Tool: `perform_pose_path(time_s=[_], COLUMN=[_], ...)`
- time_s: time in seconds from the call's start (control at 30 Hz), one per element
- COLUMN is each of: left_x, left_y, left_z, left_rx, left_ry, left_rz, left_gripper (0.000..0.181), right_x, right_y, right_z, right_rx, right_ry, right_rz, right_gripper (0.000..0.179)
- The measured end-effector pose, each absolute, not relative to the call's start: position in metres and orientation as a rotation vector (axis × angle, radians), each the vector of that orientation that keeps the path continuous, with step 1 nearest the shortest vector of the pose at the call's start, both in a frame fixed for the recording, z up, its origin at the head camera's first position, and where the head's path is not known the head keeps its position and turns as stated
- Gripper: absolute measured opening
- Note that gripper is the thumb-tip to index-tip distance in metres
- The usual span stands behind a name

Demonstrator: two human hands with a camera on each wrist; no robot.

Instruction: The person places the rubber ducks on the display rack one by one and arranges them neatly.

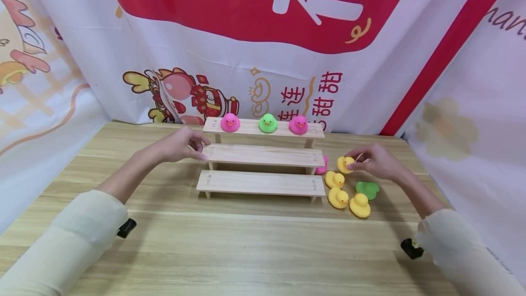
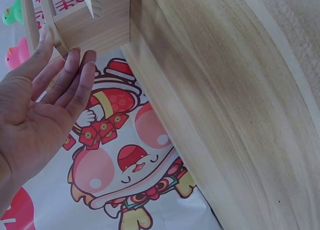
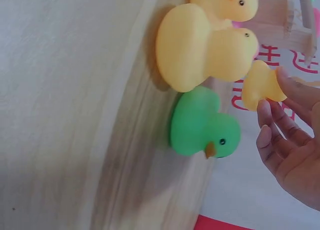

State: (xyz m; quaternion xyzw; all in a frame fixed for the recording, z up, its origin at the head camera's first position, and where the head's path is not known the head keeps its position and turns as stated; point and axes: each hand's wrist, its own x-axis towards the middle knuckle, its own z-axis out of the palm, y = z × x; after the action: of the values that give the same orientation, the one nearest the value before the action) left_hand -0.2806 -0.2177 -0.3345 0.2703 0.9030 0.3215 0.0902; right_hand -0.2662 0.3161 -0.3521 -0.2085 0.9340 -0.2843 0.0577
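Note:
A three-step wooden display shelf (image 1: 260, 182) stands on the table. Its left end is held at the middle step by my left hand (image 1: 182, 146), thumb and fingers about the plank's end (image 2: 59, 39). On the top step sit a pink rubber duck (image 1: 230, 123), a green one and another pink duck (image 1: 298, 125). My right hand (image 1: 376, 161) pinches a yellow rubber duck (image 1: 345, 165) between thumb and fingers, right of the shelf; the right wrist view shows this yellow duck (image 3: 261, 85) at the fingertips. Several yellow ducks (image 1: 338, 198) and a green duck (image 3: 205, 124) lie close by.
Partly hidden by the shelf's right side is a pink duck (image 1: 323, 166). A printed cloth (image 1: 230, 63) hangs behind the wooden table (image 1: 246, 245), with more cloth at both sides. Dark devices (image 1: 412, 248) show at both wrists.

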Motion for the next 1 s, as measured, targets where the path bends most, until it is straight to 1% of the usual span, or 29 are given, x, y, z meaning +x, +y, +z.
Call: perform_pose_path(time_s=[0.67, 1.0], left_x=[-0.282, -0.282], left_y=[-0.217, -0.217], left_z=[-0.334, -0.334], left_rx=[0.794, 0.787], left_ry=[2.681, 2.68], left_rz=[0.934, 0.915], left_gripper=[0.04, 0.042], right_x=[-0.26, -0.256], right_y=[0.299, 0.289], right_z=[-0.336, -0.329], right_rx=[-0.639, -0.706], right_ry=[2.86, 2.868], right_rz=[-0.869, -0.885], right_gripper=[0.033, 0.03])
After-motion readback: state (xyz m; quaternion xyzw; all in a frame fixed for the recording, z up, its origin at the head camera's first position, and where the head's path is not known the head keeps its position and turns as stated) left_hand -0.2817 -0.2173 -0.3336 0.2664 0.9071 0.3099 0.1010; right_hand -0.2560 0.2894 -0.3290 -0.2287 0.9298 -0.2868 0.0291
